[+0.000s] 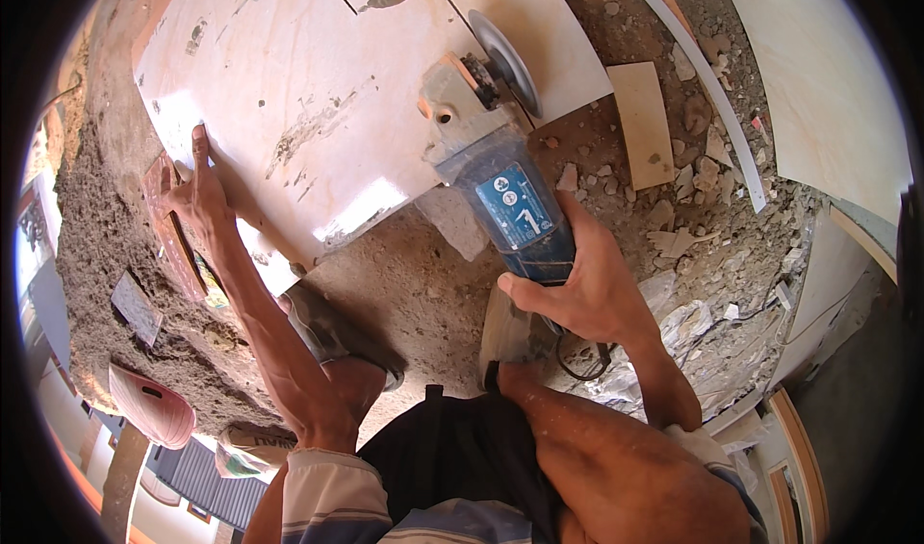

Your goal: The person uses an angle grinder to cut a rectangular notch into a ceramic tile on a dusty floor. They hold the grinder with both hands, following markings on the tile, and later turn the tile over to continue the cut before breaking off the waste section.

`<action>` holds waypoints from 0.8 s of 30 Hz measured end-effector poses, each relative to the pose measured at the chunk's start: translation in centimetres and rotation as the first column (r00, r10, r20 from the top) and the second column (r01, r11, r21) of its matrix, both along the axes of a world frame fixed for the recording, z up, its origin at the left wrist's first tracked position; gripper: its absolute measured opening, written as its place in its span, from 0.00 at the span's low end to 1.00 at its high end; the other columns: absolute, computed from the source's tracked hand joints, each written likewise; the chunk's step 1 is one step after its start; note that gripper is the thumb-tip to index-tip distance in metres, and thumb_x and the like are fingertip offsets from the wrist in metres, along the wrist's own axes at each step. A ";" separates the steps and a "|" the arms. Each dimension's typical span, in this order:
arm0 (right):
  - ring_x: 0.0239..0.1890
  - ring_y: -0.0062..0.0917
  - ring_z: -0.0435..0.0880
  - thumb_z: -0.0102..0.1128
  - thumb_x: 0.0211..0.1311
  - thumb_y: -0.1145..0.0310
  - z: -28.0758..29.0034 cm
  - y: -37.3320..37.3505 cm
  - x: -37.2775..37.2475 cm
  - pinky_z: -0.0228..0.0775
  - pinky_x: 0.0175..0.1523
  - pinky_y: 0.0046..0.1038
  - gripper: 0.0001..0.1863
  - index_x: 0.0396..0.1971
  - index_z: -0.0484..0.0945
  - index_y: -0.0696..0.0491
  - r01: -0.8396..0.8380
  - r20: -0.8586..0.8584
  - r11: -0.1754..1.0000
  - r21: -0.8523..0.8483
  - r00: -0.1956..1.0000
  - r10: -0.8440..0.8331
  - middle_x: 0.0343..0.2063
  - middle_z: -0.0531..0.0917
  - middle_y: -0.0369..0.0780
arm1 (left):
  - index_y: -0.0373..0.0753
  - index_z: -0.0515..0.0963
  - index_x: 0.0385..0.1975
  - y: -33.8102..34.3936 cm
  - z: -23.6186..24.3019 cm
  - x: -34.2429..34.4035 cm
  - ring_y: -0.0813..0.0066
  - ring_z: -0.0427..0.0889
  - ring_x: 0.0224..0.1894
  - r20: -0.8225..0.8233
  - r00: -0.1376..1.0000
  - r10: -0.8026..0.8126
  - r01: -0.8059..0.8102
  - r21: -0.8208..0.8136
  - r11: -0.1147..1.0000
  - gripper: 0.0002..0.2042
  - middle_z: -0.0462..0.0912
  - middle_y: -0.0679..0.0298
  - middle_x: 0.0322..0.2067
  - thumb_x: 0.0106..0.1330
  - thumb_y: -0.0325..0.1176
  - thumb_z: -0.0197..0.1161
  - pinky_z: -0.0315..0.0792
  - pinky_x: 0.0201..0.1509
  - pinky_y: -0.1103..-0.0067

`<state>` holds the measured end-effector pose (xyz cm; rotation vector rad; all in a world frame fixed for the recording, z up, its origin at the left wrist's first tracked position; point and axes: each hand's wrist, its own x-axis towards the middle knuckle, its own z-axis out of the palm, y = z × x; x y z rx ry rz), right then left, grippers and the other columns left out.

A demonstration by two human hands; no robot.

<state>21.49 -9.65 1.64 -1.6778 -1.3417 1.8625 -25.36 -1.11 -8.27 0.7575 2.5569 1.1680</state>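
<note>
A large cream marble-look tile (pixel 318 92) lies in front of me, with dark cut lines at its far side and grey smears on top. My right hand (pixel 587 289) is wrapped round the blue body of an angle grinder (pixel 510 207). The grinder's round disc (pixel 505 63) stands on edge along a cut line near the tile's right part; whether it touches the tile I cannot tell. My left hand (pixel 199 193) grips the tile's left edge, one digit laid on top and the others partly hidden at the edge.
Rubble and broken tile bits (pixel 688 188) cover the ground at the right, beside a narrow tile strip (pixel 642 126) and a long curved-looking white strip (pixel 712 92). Another large tile (pixel 828 73) lies at the far right. A cable (pixel 582 371) hangs near my right foot.
</note>
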 end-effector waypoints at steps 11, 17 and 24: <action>0.41 0.23 0.87 0.84 0.54 0.62 1.1 -1.3 0.8 0.81 0.51 0.32 0.34 0.57 0.78 0.59 -0.004 0.011 0.999 -0.047 1.000 0.004 0.39 0.89 0.40 | 0.17 0.54 0.76 0.0 0.9 0.9 0.38 0.81 0.69 0.017 1.000 0.004 -0.004 -0.034 0.999 0.62 0.72 0.26 0.70 0.59 0.56 0.88 0.85 0.69 0.55; 0.40 0.23 0.87 0.85 0.54 0.63 0.7 -2.8 1.3 0.82 0.50 0.32 0.33 0.56 0.78 0.58 0.095 -0.053 0.984 -0.150 0.993 -0.104 0.38 0.89 0.40 | 0.18 0.53 0.78 0.0 0.3 0.4 0.36 0.77 0.73 0.040 0.999 -0.016 0.017 -0.035 0.999 0.63 0.67 0.25 0.74 0.58 0.57 0.88 0.85 0.71 0.54; 0.41 0.23 0.86 0.84 0.55 0.59 0.9 -1.1 0.5 0.81 0.50 0.33 0.34 0.57 0.78 0.59 0.022 -0.004 0.999 -0.045 1.000 -0.023 0.40 0.88 0.40 | 0.20 0.56 0.78 -0.3 -1.4 -2.1 0.43 0.91 0.50 -0.052 0.999 -0.002 0.002 -0.012 1.000 0.63 0.88 0.33 0.50 0.55 0.56 0.90 0.89 0.56 0.56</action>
